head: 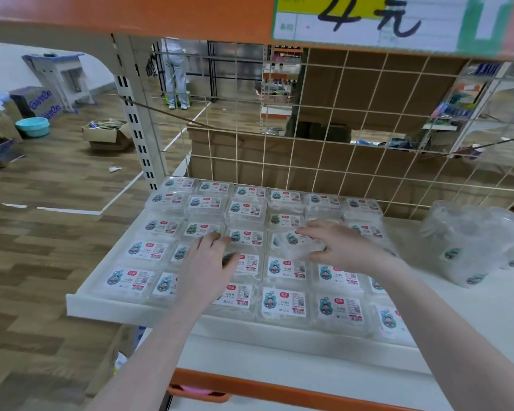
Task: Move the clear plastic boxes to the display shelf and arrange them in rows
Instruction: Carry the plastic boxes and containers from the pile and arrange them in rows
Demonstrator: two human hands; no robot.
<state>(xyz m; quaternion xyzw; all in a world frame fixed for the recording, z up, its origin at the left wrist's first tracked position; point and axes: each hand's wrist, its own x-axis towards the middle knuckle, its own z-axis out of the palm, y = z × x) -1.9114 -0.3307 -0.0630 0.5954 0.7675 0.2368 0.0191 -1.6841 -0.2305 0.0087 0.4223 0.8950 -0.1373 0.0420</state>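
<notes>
Clear boxes [285, 302] fill most of the shelf [101, 304] in rows; right hand [343, 247] pinches one more box [297, 244] over them, left hand [209, 262] presses flat, bag [472, 241] unemptied.

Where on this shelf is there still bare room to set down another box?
Bare white shelf lies right of the box rows, in front of the plastic bag. The left and middle are packed edge to edge. The right hand holds a box over the middle rows.
</notes>
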